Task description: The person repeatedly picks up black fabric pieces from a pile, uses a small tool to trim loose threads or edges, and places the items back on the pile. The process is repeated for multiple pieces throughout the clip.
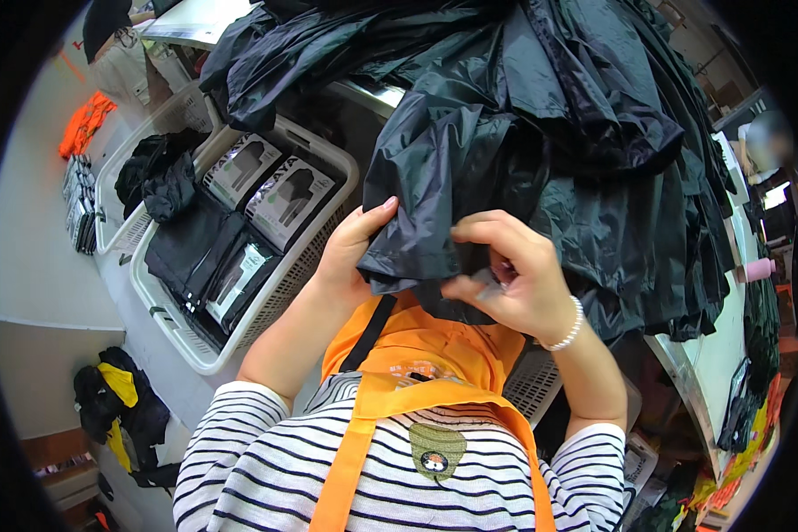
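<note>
A shiny black garment (421, 195) of thin fabric hangs down in front of me, part of a large heap of similar black garments (585, 106). My left hand (348, 253) grips its lower left edge, the thumb on top and the other fingers hidden under the fabric. My right hand (519, 279) is at the garment's right side, fingers curled in. A small greyish bit shows between its thumb and fingers, too small to name. The index fingertip meets the dark fabric.
At the left, a white plastic basket (208, 362) holds folded black garments and packaged ones (288, 199). Another basket (106, 213) stands beyond it. Black and yellow clothing (120, 403) lies lower left, orange clothing (87, 122) at the far left. A white table edge (683, 381) runs at the right. A person (124, 71) stands upper left.
</note>
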Motion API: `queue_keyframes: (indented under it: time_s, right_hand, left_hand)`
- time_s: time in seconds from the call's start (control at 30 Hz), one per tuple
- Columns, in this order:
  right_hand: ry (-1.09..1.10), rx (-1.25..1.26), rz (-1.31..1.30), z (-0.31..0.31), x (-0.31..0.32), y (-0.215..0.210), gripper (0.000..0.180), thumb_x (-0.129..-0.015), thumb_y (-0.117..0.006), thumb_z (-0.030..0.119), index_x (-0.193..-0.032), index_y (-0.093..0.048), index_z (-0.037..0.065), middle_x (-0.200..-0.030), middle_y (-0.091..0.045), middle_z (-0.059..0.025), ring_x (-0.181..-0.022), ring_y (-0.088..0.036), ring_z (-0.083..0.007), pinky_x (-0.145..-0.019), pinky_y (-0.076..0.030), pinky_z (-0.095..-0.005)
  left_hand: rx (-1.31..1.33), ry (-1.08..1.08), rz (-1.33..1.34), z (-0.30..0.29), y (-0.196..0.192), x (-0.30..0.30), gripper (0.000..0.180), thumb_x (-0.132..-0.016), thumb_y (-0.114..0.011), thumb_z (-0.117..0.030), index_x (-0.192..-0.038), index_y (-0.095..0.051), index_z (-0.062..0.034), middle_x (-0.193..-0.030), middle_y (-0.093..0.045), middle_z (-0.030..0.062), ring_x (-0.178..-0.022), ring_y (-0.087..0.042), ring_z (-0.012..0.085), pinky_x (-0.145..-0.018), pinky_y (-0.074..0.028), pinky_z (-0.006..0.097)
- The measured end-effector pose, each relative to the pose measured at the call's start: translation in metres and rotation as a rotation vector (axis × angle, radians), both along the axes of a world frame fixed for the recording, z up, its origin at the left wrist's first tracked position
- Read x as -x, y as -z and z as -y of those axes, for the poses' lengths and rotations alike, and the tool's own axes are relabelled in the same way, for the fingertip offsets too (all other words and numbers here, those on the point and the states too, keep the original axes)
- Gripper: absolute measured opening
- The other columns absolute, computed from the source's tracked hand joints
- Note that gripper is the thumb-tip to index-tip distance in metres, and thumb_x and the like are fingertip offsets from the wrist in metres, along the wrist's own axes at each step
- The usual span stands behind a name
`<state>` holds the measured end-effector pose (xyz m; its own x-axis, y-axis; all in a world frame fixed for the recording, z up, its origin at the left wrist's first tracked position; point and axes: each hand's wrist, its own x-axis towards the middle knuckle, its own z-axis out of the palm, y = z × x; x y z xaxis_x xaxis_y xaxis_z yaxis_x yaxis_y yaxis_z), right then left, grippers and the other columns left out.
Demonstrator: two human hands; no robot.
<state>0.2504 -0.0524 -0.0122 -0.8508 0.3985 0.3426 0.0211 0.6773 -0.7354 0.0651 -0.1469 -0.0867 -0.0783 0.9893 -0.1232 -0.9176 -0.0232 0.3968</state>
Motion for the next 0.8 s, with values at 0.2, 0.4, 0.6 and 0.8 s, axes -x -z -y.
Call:
queue_keyframes:
  time_s: [0.2, 0.4, 0.6, 0.8]
  right_hand:
    - [0.02, 0.032, -0.092, 0.0, -0.01, 0.02, 0.014, -0.081, -0.066, -0.007, -0.092, -0.062, 0.0, -0.088, -0.063, -0.0046, -0.061, -0.051, -0.0071, -0.054, -0.041, -0.0194]
    - [0.159, 0.286, -0.033, -0.002, -0.023, -0.012, 0.006, -0.09, -0.061, 0.005, -0.092, -0.06, -0.001, -0.066, -0.049, 0.005, -0.058, -0.038, -0.0017, -0.053, -0.034, -0.0187]
    - [-0.01, 0.497, -0.013, -0.016, -0.011, -0.018, 0.016, -0.086, -0.069, 0.014, -0.092, -0.062, 0.001, -0.072, -0.05, 0.0063, -0.065, -0.042, -0.0017, -0.055, -0.035, -0.0187]
    - [0.441, 0.094, -0.185, 0.005, -0.036, -0.006, 0.049, -0.069, -0.086, 0.021, -0.105, -0.057, 0.004, -0.091, -0.053, 0.0037, -0.061, -0.038, 0.0005, -0.054, -0.033, -0.0158]
  left_hand:
    - [0.082, -0.043, -0.225, 0.004, 0.026, 0.005, 0.026, -0.094, -0.056, -0.015, -0.114, -0.058, 0.0016, -0.099, -0.068, 0.0108, -0.088, -0.068, 0.0205, -0.083, -0.054, 0.033]
    - [0.048, -0.741, -1.702, 0.02, 0.002, 0.005, 0.096, -0.071, -0.082, -0.032, -0.145, -0.028, -0.0028, -0.128, -0.052, 0.014, -0.117, -0.053, 0.0254, -0.101, -0.039, 0.035]
    - [-0.555, -0.461, -1.99, -0.018, -0.069, -0.017, 0.071, -0.058, -0.088, -0.02, -0.119, -0.056, -0.0029, -0.103, -0.064, 0.0124, -0.101, -0.059, 0.0284, -0.092, -0.044, 0.039]
    - [-0.236, -0.496, -1.376, -0.048, -0.058, -0.029, 0.02, -0.077, -0.074, 0.002, -0.075, -0.055, -0.0015, -0.072, -0.061, -0.0022, -0.066, -0.049, 0.0027, -0.06, -0.041, 0.021]
